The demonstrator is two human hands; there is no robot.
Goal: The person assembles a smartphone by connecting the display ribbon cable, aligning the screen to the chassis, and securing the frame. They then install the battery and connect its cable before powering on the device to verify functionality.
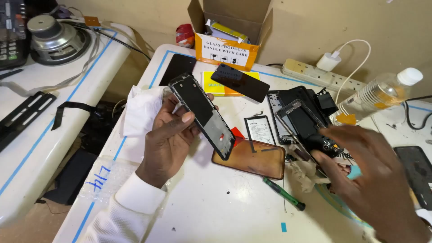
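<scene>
My left hand (168,141) grips a black phone frame (202,112) and holds it tilted above the white table (216,202), thumb across its front. My right hand (373,175) hovers blurred at the right, fingers spread, holding nothing, just over a heap of black phone housings (301,114) and a crumpled tissue (306,173). A brown translucent phone case (252,158) lies flat below the held frame. A phone battery (260,129) rests beside it. A green-handled screwdriver (283,193) lies near the table's middle.
A cardboard box (229,31) stands at the back, a black screen panel (240,82) leaning over a yellow card. A power strip (321,74) with a white charger, a plastic bottle (382,92), white cloth (141,110), a dark phone (416,168), and a speaker (56,38) on the left table.
</scene>
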